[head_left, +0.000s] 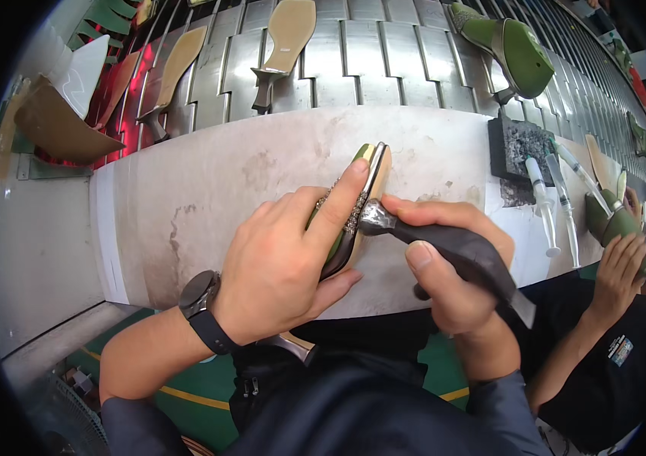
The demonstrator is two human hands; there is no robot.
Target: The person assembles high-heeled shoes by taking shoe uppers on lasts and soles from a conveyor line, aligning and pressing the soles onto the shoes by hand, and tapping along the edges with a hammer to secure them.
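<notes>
My left hand is wrapped round a green high-heeled shoe with a glittery band, held on edge above the worktable. Its pale tan sole faces right, and the shiny heel sticks out below my left wrist. In my right hand is a dark hammer with a rounded metal face at one end and a flat metal tip at the other. That rounded face lies against or very close to the edge of the sole; I cannot tell if they touch. My left fingers hide much of the shoe's upper.
Beyond the worktable runs a slatted metal conveyor carrying heeled soles and a green shoe. A black block and several syringes lie on the right. A co-worker's hand holds another green shoe there.
</notes>
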